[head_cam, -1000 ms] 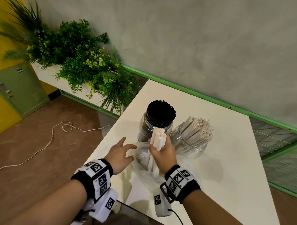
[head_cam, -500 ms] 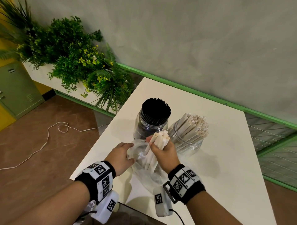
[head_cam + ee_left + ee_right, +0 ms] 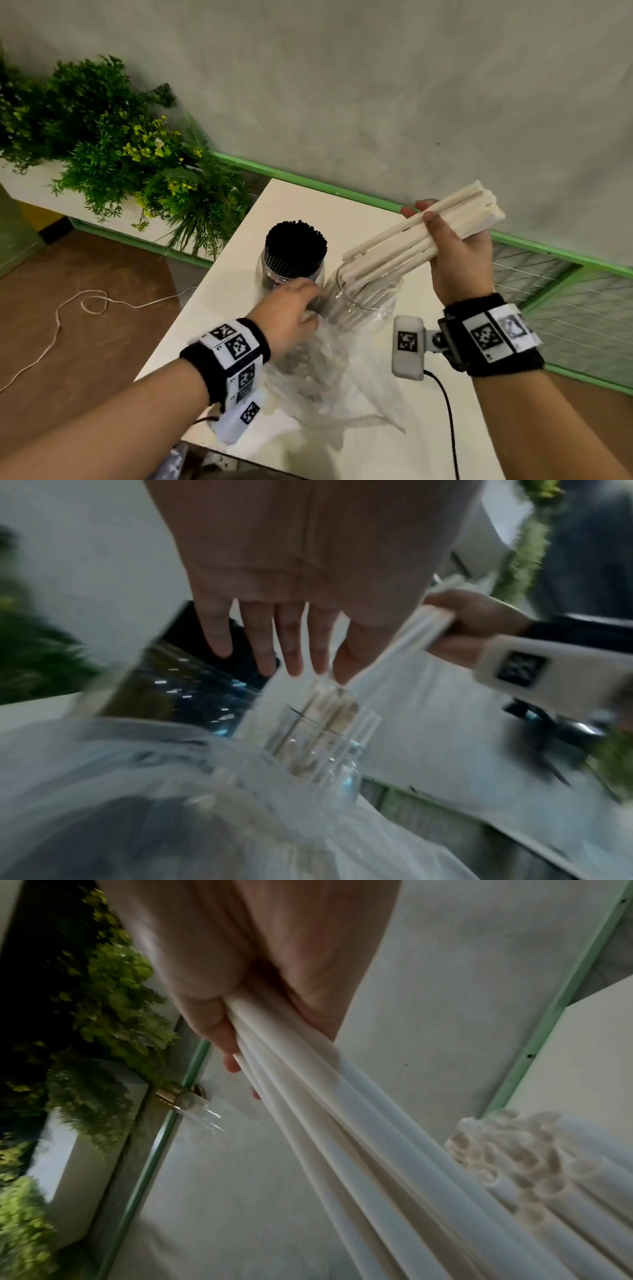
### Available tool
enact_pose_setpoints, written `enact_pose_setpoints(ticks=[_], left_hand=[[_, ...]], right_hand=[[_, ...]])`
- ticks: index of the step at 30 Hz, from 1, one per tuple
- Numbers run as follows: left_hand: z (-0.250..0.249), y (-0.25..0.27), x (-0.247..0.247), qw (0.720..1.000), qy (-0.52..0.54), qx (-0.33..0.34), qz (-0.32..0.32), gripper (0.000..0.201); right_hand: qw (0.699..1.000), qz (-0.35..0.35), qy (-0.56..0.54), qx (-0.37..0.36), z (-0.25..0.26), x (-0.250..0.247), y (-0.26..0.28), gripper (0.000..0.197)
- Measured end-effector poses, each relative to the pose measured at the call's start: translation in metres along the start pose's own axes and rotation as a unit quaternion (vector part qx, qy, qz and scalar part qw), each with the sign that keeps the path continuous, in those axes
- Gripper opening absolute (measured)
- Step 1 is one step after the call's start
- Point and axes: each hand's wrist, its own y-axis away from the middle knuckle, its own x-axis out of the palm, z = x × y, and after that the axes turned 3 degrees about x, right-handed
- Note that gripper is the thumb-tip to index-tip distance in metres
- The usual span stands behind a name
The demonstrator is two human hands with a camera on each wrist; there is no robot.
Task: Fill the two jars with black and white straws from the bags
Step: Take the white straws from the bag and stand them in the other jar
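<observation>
At frame centre, white straws are being gripped by the right hand, slanted into the clear jar; the left hand, fingers straight, is being kept beside it, apparently for steadying.

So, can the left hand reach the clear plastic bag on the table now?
Probably yes. The left hand is open and holds nothing, and the plastic bag lies right below it. The right hand with its white straws is higher, out of the way.

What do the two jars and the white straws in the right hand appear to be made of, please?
Jars: clear glass or rigid plastic, glossy; contents show through, highlights glint.
White straws: matte off-white tubes, probably paper or plastic; the look leaves it open.
Right hand grips them.
</observation>
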Motion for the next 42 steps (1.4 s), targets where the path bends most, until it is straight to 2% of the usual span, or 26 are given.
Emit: enact_pose_setpoints(ticks=[2, 4, 7, 11, 16, 22, 26, 28, 30, 32, 34, 37, 39, 42], left_hand=[[-0.014, -0.018, 0.012, 0.994, -0.069, 0.051, 0.067, 0.049], [-0.020, -0.034, 0.024, 0.985, -0.125, 0.076, 0.091, 0.053], [-0.020, -0.047, 0.031, 0.973, -0.198, 0.070, 0.101, 0.055], [-0.017, -0.050, 0.031, 0.957, -0.259, 0.081, 0.102, 0.054], [-0.012, -0.046, 0.028, 0.952, -0.273, 0.092, 0.107, 0.059], [-0.007, -0.043, 0.033, 0.961, -0.234, 0.080, 0.126, 0.066], [-0.002, -0.046, 0.031, 0.975, -0.153, 0.066, 0.148, 0.059], [0.000, -0.049, 0.031, 0.986, -0.078, 0.049, 0.140, 0.055], [0.000, -0.051, 0.030, 0.992, -0.006, 0.013, 0.123, 0.055], [-0.002, -0.052, 0.028, 0.993, 0.057, -0.038, 0.092, 0.057], [-0.007, -0.055, 0.027, 0.991, 0.096, -0.073, 0.066, 0.064], [-0.016, -0.065, 0.028, 0.984, 0.131, -0.110, 0.051, 0.081], [-0.017, -0.076, 0.033, 0.975, 0.160, -0.136, 0.069, 0.099], [-0.019, -0.092, 0.036, 0.959, 0.224, -0.146, 0.091, 0.113]], right_hand=[[1.000, -0.011, -0.002, 0.021, -0.010, -0.001, -0.007, 0.018], [0.999, -0.013, 0.006, 0.039, -0.019, -0.001, -0.012, 0.012], [0.998, -0.026, 0.026, 0.048, -0.025, -0.001, -0.016, 0.009], [0.996, -0.030, 0.071, 0.035, -0.029, -0.002, -0.018, 0.016], [0.992, -0.059, 0.111, 0.028, -0.038, 0.003, -0.019, 0.018], [0.980, -0.058, 0.179, 0.059, -0.061, 0.011, -0.015, 0.019], [0.957, 0.035, 0.265, 0.114, -0.079, 0.000, -0.009, 0.025], [0.938, 0.081, 0.327, 0.080, -0.083, -0.010, -0.006, 0.047], [0.915, 0.099, 0.390, 0.029, -0.085, -0.025, -0.002, 0.079], [0.896, 0.115, 0.429, 0.010, -0.083, -0.040, 0.005, 0.096], [0.888, 0.124, 0.441, 0.038, -0.089, -0.056, 0.013, 0.110], [0.881, 0.133, 0.437, 0.124, -0.106, -0.074, 0.018, 0.127], [0.874, 0.147, 0.430, 0.174, -0.113, -0.077, 0.017, 0.132], [0.873, 0.163, 0.418, 0.191, -0.123, -0.075, 0.015, 0.127]])
